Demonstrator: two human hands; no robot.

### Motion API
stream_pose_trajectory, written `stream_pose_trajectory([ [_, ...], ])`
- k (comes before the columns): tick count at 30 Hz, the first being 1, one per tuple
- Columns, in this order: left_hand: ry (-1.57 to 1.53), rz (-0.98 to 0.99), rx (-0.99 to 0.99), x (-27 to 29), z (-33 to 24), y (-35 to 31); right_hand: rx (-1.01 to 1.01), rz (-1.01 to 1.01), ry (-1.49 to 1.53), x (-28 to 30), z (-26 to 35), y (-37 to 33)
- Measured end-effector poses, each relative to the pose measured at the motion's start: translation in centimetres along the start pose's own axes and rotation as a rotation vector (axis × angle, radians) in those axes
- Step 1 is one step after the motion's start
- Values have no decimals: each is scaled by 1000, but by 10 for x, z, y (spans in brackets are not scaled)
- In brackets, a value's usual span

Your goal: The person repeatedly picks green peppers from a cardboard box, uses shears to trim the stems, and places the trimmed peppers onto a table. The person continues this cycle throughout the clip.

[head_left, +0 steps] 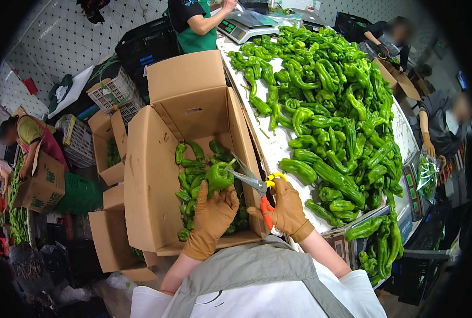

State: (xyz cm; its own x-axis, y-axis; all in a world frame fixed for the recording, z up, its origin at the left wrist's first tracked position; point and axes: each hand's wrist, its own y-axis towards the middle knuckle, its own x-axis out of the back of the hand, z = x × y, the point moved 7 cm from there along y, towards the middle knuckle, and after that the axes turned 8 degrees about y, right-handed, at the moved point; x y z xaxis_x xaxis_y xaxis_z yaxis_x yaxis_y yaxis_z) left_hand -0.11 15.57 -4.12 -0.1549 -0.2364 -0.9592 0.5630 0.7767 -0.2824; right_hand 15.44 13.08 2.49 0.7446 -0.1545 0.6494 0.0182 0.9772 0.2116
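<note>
My left hand (211, 218), in a tan glove, grips a green pepper (220, 176) above an open cardboard box (140, 180). In my right hand (287, 209), gloved alike, is a pair of scissors (252, 183) with red and yellow handles. Their blades are spread, and they reach to the pepper's stem end. Several long green peppers (195, 164) lie in the bottom of the box, partly hidden by my hands.
At my right, a white table (278, 143) bears a big heap of green peppers (331, 106). A scale (241, 29) stands at its far end. Smaller cardboard boxes (108, 233) and grey crates (114, 90) stand at the left. Co-workers are around, one in a green apron (199, 40).
</note>
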Motion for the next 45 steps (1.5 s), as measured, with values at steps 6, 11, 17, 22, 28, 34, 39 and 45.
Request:
stream_pose_trajectory([
  [6,208,-42,-36,3,2,-2,44,-5,-54,-3,3,-2],
  [11,206,-54,-3,3,7,-4,64,-63,-177,0,3,-4],
  [17,51,19,122,-7,14,-8,-203,57,333,-10,-21,-11],
  [22,263,20,91,-9,17,-10,-444,92,1086,-21,-6,-12],
  [28,1086,28,-233,-39,3,-15,-362,-7,1252,-22,-14,-5],
  [34,942,40,-335,-48,-5,-16,-332,-46,1332,-27,-14,-8],
  [39,1159,146,-386,-58,4,-16,-559,14,1395,-41,-45,-23],
  [45,1207,118,-336,-56,3,-17,-305,26,1419,-30,-33,-13],
])
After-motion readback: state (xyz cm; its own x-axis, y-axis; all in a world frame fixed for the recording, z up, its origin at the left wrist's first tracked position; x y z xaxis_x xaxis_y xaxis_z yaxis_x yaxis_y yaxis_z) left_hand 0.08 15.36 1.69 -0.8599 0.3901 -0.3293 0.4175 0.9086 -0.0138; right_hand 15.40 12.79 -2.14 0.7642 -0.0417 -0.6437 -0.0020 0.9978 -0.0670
